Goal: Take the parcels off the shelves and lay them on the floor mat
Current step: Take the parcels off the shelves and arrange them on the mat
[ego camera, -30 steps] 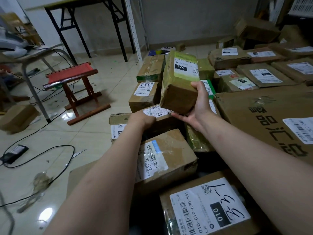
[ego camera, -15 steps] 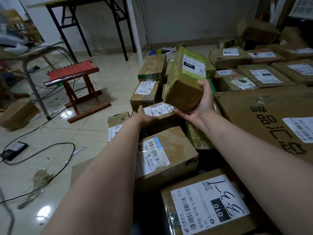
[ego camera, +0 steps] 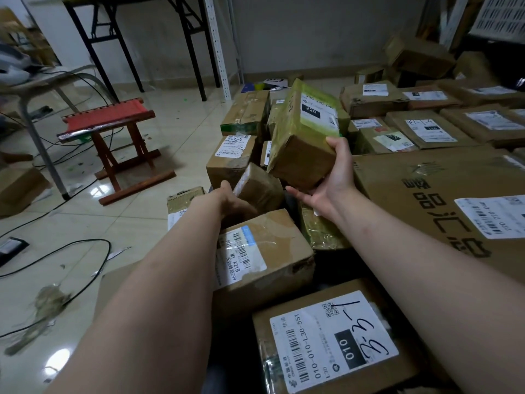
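Observation:
My right hand grips the near end of a long parcel wrapped in yellow-green tape, labelled 220, and holds it tilted above the pile. My left hand grips a small brown taped parcel that is tipped up on edge among the others. Several cardboard parcels lie packed together on the dark floor mat below, among them a labelled box under my left forearm and a box marked 010 nearest me.
A large flat carton lies at right, with more labelled parcels behind it. A red-topped wooden stool, cables and a loose box stand on the tiled floor at left. Black table legs and a white shelf post rise behind.
My left hand has tipped the small brown parcel up from lying flat, so its label no longer shows. My right hand keeps the taped parcel raised, shifted slightly right.

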